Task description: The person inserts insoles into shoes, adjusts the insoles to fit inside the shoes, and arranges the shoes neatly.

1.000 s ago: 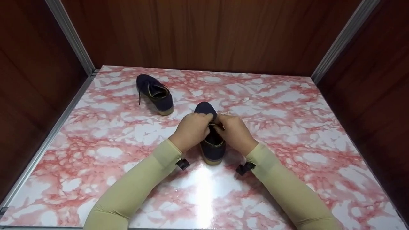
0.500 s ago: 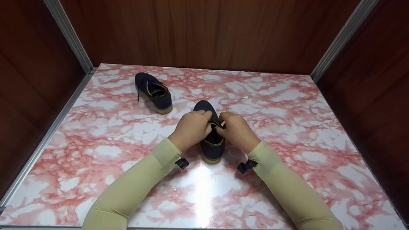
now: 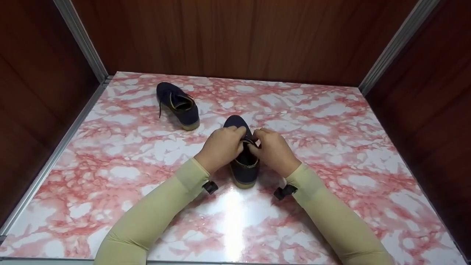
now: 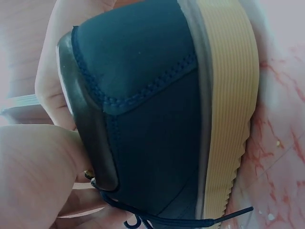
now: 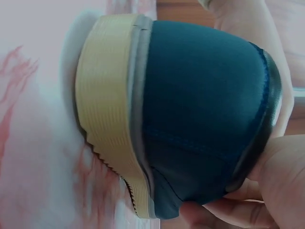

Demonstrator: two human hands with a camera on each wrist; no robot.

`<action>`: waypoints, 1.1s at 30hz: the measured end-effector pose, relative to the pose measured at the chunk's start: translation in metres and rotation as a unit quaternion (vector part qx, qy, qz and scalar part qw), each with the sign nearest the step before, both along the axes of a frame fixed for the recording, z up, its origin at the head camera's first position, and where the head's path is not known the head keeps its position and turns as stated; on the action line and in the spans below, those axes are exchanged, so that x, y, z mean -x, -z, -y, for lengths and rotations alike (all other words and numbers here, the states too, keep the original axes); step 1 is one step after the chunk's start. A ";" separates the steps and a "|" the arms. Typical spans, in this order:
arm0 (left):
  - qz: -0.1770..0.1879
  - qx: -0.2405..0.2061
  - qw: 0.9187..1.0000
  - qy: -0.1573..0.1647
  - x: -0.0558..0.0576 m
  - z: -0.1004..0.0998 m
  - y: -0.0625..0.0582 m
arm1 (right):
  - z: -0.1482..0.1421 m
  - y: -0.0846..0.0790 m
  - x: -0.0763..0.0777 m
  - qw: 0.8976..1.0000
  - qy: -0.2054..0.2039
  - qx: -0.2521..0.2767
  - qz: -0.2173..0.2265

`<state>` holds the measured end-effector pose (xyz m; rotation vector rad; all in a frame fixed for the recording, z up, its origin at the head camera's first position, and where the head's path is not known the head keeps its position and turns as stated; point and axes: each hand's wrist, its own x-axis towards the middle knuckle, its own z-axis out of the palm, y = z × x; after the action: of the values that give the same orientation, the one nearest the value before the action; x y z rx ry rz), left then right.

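Note:
A dark blue lace-up shoe [image 3: 244, 173] with a tan ribbed sole stands on the table, toe pointing away. My left hand [image 3: 222, 147] grips the left edge of its lacing opening, thumb at the inside and fingers curled over the front. On the other side my right hand [image 3: 274, 151] pinches the right edge the same way. Between the hands, the tongue and collar edge show. A dark lace [image 4: 176, 220] trails along the shoe's side in the left wrist view. In the right wrist view, fingertips [image 5: 193, 214] touch the blue upper [image 5: 200, 95].
A matching shoe [image 3: 188, 117] with loose laces stands farther back on the left, toe pointing away to the left. The table [image 3: 331, 154] has a red and white marbled top. Brown wood panels [image 3: 235, 36] wall it in at the back and both sides.
My hands, close together over the laces earlier, have parted slightly, the right one shifting right. The edge of the lacing opening now shows between them. Both shoes stay in place.

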<state>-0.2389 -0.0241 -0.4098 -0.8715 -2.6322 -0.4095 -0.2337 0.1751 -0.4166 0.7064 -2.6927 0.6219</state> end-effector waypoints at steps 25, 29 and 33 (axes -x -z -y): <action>0.094 0.026 0.995 0.012 0.005 0.017 -0.014 | -0.004 -0.008 -0.002 0.998 0.008 -0.010 0.065; 0.100 0.004 0.995 0.004 0.007 0.023 -0.018 | -0.006 -0.010 -0.001 0.997 0.015 -0.012 0.074; 0.076 0.002 0.997 -0.026 0.012 0.029 -0.021 | -0.006 -0.010 0.000 0.997 0.019 -0.011 0.077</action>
<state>-0.2510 -0.0531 -0.3888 -0.8011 -2.7874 -0.4758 -0.2334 0.1816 -0.4069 0.6339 -2.8504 0.6627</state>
